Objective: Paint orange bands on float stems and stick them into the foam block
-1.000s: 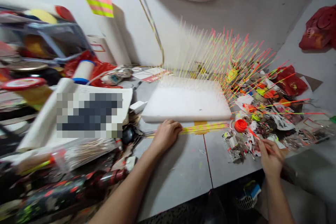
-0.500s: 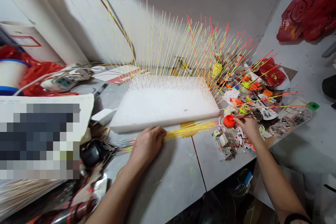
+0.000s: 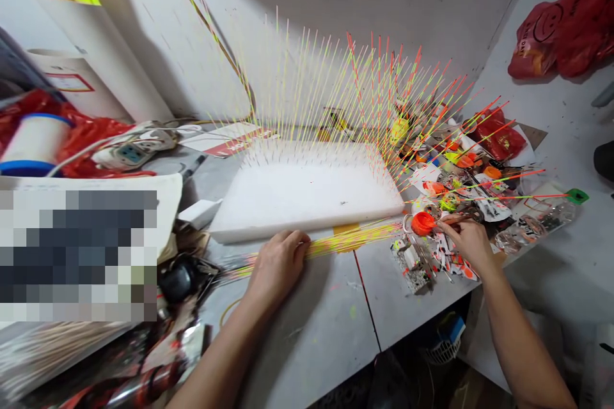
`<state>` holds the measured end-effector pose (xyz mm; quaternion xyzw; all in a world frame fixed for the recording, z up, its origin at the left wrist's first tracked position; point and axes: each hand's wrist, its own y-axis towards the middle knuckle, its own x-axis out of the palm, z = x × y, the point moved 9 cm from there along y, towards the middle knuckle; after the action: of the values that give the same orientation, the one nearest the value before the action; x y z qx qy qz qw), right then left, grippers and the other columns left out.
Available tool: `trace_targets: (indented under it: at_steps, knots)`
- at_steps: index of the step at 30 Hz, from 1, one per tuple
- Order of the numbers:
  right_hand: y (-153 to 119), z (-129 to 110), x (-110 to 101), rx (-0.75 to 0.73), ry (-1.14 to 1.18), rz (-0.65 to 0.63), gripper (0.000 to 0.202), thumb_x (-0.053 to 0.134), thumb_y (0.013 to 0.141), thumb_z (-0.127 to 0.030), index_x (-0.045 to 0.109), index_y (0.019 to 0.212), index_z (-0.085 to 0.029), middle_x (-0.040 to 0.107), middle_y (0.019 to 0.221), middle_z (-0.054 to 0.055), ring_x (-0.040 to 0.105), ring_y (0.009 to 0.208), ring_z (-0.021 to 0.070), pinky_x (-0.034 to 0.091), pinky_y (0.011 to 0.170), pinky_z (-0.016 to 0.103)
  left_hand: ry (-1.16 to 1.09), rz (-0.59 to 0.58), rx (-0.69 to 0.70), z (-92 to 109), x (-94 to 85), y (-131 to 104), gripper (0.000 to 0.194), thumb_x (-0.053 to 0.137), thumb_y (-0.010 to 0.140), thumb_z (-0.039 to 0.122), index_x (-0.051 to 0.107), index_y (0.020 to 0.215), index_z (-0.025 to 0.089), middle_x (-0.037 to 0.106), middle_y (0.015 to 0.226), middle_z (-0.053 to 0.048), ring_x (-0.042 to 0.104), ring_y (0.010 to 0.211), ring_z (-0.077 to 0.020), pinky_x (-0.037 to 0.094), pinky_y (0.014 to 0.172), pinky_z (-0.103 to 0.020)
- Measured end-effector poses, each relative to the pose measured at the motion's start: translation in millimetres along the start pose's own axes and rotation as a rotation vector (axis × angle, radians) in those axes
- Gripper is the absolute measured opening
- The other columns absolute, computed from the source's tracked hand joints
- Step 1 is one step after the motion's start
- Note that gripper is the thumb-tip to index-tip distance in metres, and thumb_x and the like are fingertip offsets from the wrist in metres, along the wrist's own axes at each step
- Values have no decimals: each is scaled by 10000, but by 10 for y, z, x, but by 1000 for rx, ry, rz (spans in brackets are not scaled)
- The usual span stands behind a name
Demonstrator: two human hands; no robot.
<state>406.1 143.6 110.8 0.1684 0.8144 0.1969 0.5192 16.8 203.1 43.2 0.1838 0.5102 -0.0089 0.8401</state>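
Across the grey table lies a bundle of thin yellow and orange sticks (image 3: pixel 355 238), in front of a white foam block (image 3: pixel 311 188). My left hand (image 3: pixel 281 262) rests over the bundle's left part, its fingers curled round the sticks. At the right, my right hand (image 3: pixel 467 239) is beside a small round pot of orange paint (image 3: pixel 423 223); its fingers are bent together, and what they hold, if anything, is too small to make out. Many thin yellow, green and red sticks (image 3: pixel 311 89) stand in the foam block, fanning outward at its back and right.
Paint-stained scraps and small pots (image 3: pixel 451 185) crowd the right side, with a clear plastic bottle (image 3: pixel 540 223) beyond. A speckled block (image 3: pixel 411 265) sits near the front edge. At left are a power strip (image 3: pixel 127 152), a white spool (image 3: pixel 33 144) and black scissors handles (image 3: pixel 180 278).
My right hand has drawn back slightly to the right from the orange pot's rim. My left hand stays on the bundle. The whole view has shifted a little.
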Motion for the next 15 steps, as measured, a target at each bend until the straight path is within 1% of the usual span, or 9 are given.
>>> trace_targets:
  at_steps: [3, 6, 8, 10, 12, 15]
  knots:
    - [-29, -43, -74, -14, 11, -3, 463, 482, 952, -606, 758, 856, -246, 765, 869, 47, 708, 773, 228, 531, 751, 331, 3, -14, -8, 0, 11, 3, 330, 355, 903, 341, 653, 849, 210, 700, 889, -85, 654, 858, -246, 481, 765, -344]
    - [-79, -146, -97, -103, 41, -15, 379, 491, 981, -528, 751, 939, -254, 756, 944, 43, 698, 858, 222, 522, 834, 340, 7, -38, -17, -2, 33, 7, 349, 339, 901, 348, 654, 870, 203, 700, 911, -92, 656, 884, -259, 477, 783, -359]
    - [-138, -217, -45, -181, 57, -69, 328, 483, 1000, -452, 743, 1033, -255, 742, 1006, 53, 678, 944, 224, 511, 877, 345, 2, -37, -23, -4, 30, 8, 357, 336, 903, 352, 660, 893, 201, 704, 937, -92, 656, 899, -260, 473, 788, -362]
    - [-216, -259, 48, -235, 45, -159, 300, 475, 1007, -366, 728, 1123, -256, 727, 1059, 62, 654, 987, 225, 511, 879, 347, -4, -31, -29, -6, 22, 6, 362, 339, 907, 354, 667, 909, 202, 709, 955, -89, 655, 901, -256, 469, 783, -357]
    - [-296, -275, 120, -259, 12, -230, 301, 475, 997, -292, 716, 1172, -251, 719, 1080, 73, 639, 990, 231, 518, 855, 349, -2, -29, -34, -9, 18, 1, 363, 343, 911, 357, 672, 914, 205, 711, 954, -86, 655, 890, -252, 464, 770, -352]
    - [-393, -296, 133, -269, -21, -262, 320, 475, 977, -232, 703, 1201, -247, 718, 1091, 82, 637, 968, 233, 521, 874, 377, -7, -26, -32, -8, 24, -5, 362, 343, 922, 358, 675, 916, 214, 711, 955, -78, 655, 890, -245, 458, 765, -344]
